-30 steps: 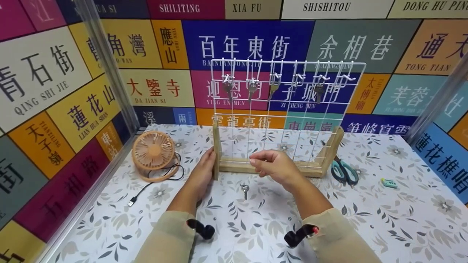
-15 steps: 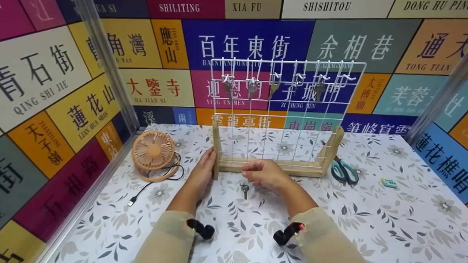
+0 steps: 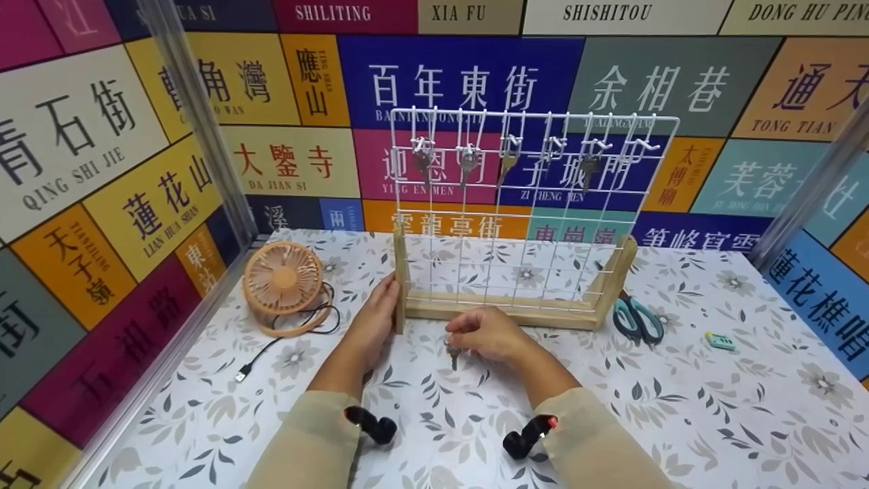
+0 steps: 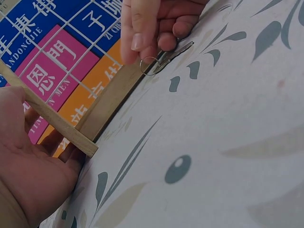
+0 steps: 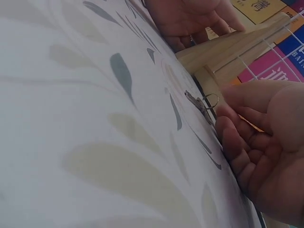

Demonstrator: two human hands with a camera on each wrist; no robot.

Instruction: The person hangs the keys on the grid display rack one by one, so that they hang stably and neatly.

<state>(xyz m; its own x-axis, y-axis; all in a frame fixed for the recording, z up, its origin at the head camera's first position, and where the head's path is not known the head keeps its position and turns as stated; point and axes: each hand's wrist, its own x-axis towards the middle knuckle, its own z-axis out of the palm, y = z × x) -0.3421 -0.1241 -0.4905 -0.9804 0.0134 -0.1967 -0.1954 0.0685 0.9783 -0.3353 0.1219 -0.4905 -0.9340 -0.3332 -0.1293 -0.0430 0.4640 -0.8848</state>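
Note:
A key on a thin metal ring [image 3: 453, 356] lies on the floral tablecloth, before a rack with a white wire grid and wooden base [image 3: 499, 312]. My right hand [image 3: 490, 333] is right at it; in the right wrist view the thumb and fingertips [image 5: 228, 126] lie beside the raised ring [image 5: 211, 100]. Whether they touch the ring is hard to tell. My left hand [image 3: 373, 326] rests against the outer side of the rack's left wooden post [image 4: 59, 124], its palm off the wood. Several keys [image 3: 468, 166] hang from hooks high on the grid.
To the left stands an orange fan [image 3: 283, 275] with a black USB cable [image 3: 261, 356] trailing from it. Teal-handled scissors [image 3: 638, 319] lie by the rack's right post [image 3: 616, 282]. Farther right is a small green and white object [image 3: 720, 341].
My right hand has come down and slightly left, from before the grid's lower part to the key on the cloth. The left hand stays against the post.

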